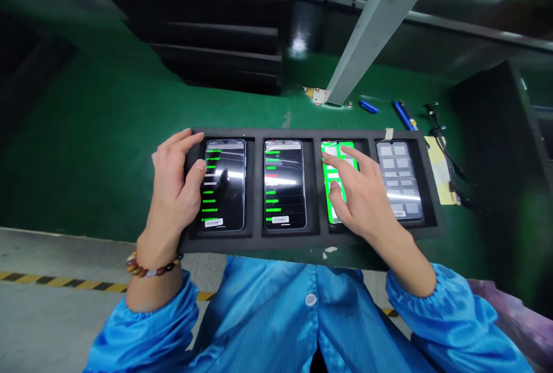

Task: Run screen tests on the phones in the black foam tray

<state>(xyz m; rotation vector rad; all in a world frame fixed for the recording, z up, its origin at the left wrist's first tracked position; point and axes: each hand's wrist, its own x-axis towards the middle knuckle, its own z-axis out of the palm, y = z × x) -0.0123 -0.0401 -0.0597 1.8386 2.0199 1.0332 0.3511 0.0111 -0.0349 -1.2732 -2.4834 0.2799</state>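
A black foam tray [254, 238] lies on the green bench and holds several phones side by side. My left hand [175, 189] rests on the tray's left end, fingers spread, thumb touching the edge of the first phone [227, 186], which shows green text on black. The second phone [284, 183] shows a similar list. My right hand [360, 194] hovers over the third phone [336, 180], whose screen glows bright green; the index finger and thumb touch its screen. The fourth phone [400, 180] shows grey tiles.
A stack of black trays [216, 27] stands at the back. A slanted grey metal post [371, 22] meets the bench behind the tray. Blue pens [404, 114] and black cables [444, 143] lie at the right. The floor with a yellow-black stripe [64, 284] runs below.
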